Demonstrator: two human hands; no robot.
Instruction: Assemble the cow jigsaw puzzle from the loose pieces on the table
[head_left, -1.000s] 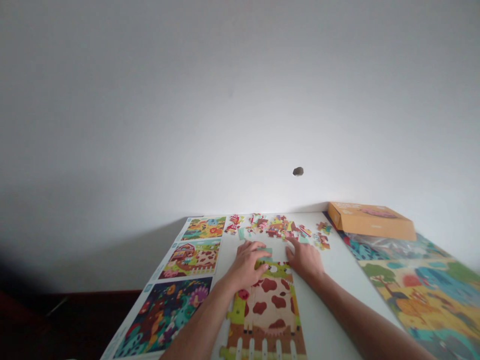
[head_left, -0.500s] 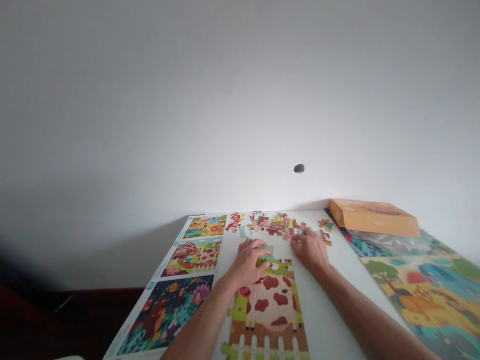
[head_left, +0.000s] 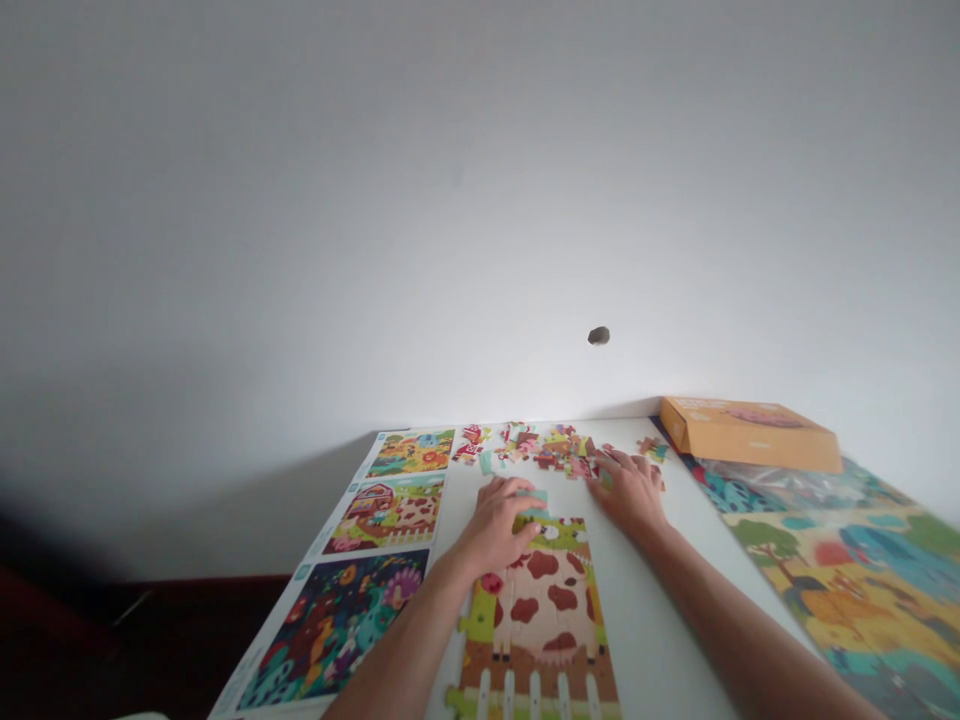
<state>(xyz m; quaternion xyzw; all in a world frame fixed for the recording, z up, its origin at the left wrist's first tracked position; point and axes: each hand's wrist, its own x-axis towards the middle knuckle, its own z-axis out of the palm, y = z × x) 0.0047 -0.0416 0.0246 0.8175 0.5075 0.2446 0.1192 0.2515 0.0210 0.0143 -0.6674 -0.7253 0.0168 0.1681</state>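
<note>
A partly assembled cow jigsaw puzzle (head_left: 536, 600), with brown patches and a white fence, lies on the white table. At its top edge my left hand (head_left: 499, 525) has thumb and fingers curved around a teal puzzle piece (head_left: 534, 497). Farther back, my right hand (head_left: 630, 492) reaches among the loose puzzle pieces (head_left: 566, 445), fingers stretched out and apart, palm down. Its fingertips touch pieces at the right end of the scattered pile; what lies beneath the hand is hidden.
On the left lies a printed picture sheet (head_left: 386, 515) with several scenes, one a farm with the cow. An orange box (head_left: 757, 440) stands at the back right, a clear plastic bag (head_left: 795, 485) beside it. An animal puzzle (head_left: 862, 590) covers the right side. A wall (head_left: 480, 250) rises behind.
My right hand has shifted slightly to the right, and its fingers have gone from bunched to spread over the pieces. The left hand stays in place.
</note>
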